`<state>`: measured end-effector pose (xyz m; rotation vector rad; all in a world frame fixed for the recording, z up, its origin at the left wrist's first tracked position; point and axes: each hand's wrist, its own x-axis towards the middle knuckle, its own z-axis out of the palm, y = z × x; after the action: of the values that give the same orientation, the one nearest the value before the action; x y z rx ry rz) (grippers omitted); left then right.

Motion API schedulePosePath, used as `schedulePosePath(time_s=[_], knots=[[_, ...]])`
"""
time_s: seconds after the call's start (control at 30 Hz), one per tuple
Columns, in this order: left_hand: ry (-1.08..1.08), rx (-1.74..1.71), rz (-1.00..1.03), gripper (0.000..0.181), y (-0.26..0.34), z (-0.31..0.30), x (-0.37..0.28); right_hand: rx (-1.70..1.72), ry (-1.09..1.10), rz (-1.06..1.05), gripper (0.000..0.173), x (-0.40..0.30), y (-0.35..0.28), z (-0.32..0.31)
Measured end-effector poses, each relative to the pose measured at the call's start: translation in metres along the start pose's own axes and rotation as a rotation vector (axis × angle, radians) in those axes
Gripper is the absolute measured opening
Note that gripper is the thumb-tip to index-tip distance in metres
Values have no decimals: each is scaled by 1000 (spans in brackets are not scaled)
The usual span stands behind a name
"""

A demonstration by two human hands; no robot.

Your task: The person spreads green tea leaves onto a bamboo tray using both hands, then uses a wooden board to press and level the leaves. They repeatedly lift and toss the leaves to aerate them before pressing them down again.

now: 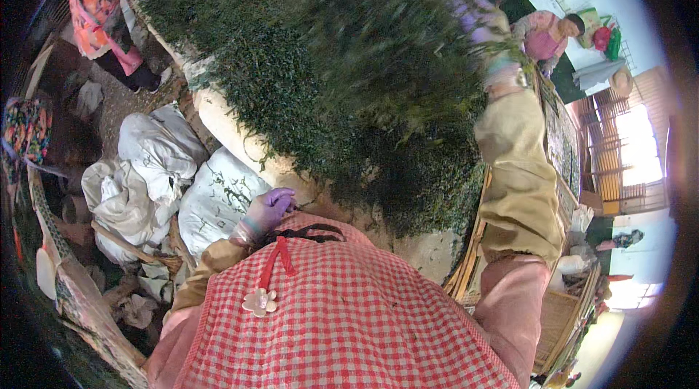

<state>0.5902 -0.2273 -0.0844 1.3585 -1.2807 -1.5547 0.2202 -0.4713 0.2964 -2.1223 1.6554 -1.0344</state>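
A broad heap of dark green leafy plant material (262, 61) spreads before me on a pale ledge (235, 116). At the heap's upper right is my right hand (478, 20), in a purple glove and blurred. It appears closed around a bundle of green stalks (521, 58), whose ends stick out by the wrist; the foliage beside it is streaked by motion. My left hand (276, 204), also purple-gloved, hangs low by the ledge's near edge, in front of my red checked apron (349, 301). Its fingers are curled, and whether anything is in them is hidden.
White sacks (218, 198) sit on the floor at left, near pieces of wood (125, 241). A person in an orange patterned garment (93, 12) reaches toward the heap at upper left. Another person in pink (543, 42) is at upper right. Wooden frames (562, 312) stand at right.
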Motion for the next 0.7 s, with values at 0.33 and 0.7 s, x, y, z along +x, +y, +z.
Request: schedulePosePath(time_s=[0.33,0.7], knots=[[-15,-214,-159,28,-4,-23,-8,-72,146,-190,43,47,-104,-66],[-16,-253,-58,31,-5,-34,-5,-232,289,-327,41,58,-175,-130]])
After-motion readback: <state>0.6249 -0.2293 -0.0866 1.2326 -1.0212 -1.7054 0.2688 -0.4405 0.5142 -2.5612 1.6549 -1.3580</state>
